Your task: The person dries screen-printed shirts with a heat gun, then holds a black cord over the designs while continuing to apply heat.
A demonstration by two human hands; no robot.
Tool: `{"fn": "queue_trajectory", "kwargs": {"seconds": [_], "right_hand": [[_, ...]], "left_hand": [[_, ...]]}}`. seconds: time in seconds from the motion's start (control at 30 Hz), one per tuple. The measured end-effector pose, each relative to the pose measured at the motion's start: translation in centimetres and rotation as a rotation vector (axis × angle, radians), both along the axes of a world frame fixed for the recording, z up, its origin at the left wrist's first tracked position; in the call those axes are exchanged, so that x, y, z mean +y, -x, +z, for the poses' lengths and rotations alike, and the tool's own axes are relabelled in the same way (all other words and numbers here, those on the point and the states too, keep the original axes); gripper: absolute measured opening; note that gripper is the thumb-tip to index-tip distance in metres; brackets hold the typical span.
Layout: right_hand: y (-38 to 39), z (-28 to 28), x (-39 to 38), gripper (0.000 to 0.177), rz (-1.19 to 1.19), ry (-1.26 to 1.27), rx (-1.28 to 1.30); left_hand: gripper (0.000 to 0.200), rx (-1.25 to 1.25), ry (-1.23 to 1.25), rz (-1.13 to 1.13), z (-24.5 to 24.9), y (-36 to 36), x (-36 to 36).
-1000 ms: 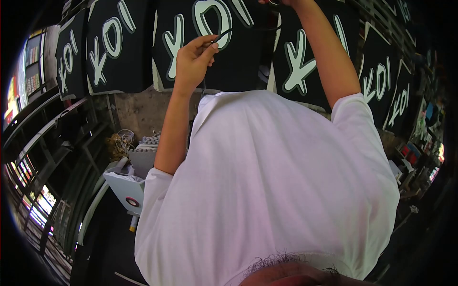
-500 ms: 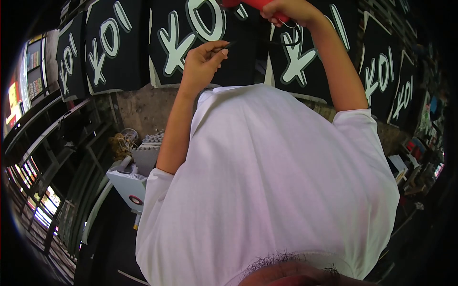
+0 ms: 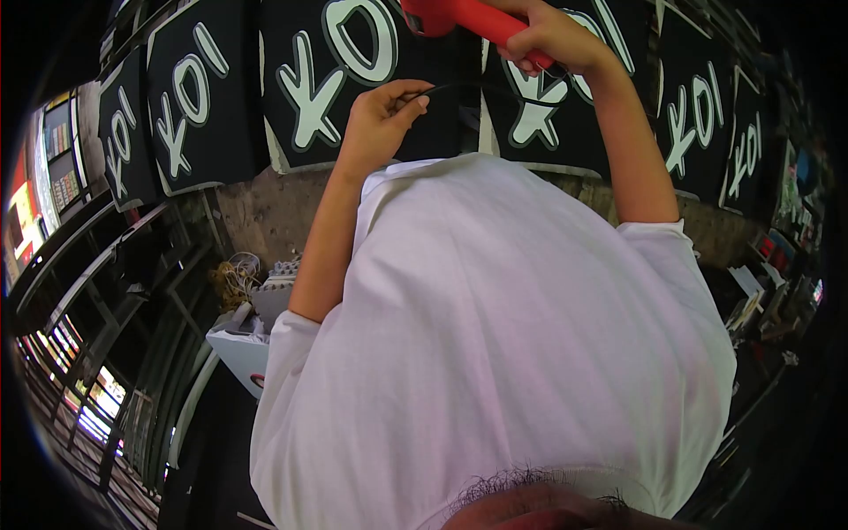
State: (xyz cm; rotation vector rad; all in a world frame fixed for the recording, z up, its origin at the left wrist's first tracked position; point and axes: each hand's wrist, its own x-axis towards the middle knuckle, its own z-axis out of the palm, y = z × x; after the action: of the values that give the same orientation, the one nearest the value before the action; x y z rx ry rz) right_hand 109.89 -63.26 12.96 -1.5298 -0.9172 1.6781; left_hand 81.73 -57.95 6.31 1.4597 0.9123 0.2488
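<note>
My right hand (image 3: 565, 40) is wrapped round the handle of a red heat gun (image 3: 459, 14) at the top of the head view. Its barrel is partly cut off by the upper edge. A black power cord (image 3: 481, 87) leaves the handle's lower end and curves left. My left hand (image 3: 382, 122) is closed on that cord, pinching it between thumb and fingers. Behind both hands stand black panels with raised white letters; the nearest are a large panel (image 3: 415, 132) on the left and another panel (image 3: 579, 150) on the right.
More lettered panels, such as one at left (image 3: 225, 150) and one at right (image 3: 693, 75), continue the row on a worn wooden surface (image 3: 291, 199). Below left are a white box (image 3: 238, 358), tangled cable (image 3: 238, 274) and metal racks (image 3: 106, 291). Clutter (image 3: 760, 296) lies at far right.
My right hand and the heat gun have come lower, so more of the gun shows. The cord now stretches visibly between my hands. The view has shifted slightly.
</note>
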Motion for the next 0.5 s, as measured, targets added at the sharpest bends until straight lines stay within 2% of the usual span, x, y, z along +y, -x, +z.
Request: {"fn": "queue_trajectory", "kwargs": {"seconds": [0.17, 0.23, 0.37, 0.43, 0.5], "right_hand": [[-0.2, -1.0, -0.3, 0.074, -0.042, 0.006, -0.057], [-0.7, -1.8, 0.1, 0.073, -0.077, -0.004, 0.023], [-0.6, -2.1, 0.9, 0.074, -0.071, -0.048, 0.007], [-0.7, -2.8, 1.6, 0.074, -0.178, -0.038, 0.122], [-0.6, -2.9, 2.2, 0.074, -0.154, -0.056, 0.084]], "left_hand": [[0.024, -0.04, -0.034, -0.023, -0.7, -0.3, 0.2], [0.023, -0.024, -0.007, -0.017, -0.7, -0.3, 0.2], [0.023, -0.006, -0.029, -0.01, -0.1, -0.2, 0.6], [0.023, 0.015, -0.037, 0.016, 0.1, -0.1, 0.9], [0.023, 0.012, -0.033, 0.031, -0.3, 0.2, 1.3]]}}
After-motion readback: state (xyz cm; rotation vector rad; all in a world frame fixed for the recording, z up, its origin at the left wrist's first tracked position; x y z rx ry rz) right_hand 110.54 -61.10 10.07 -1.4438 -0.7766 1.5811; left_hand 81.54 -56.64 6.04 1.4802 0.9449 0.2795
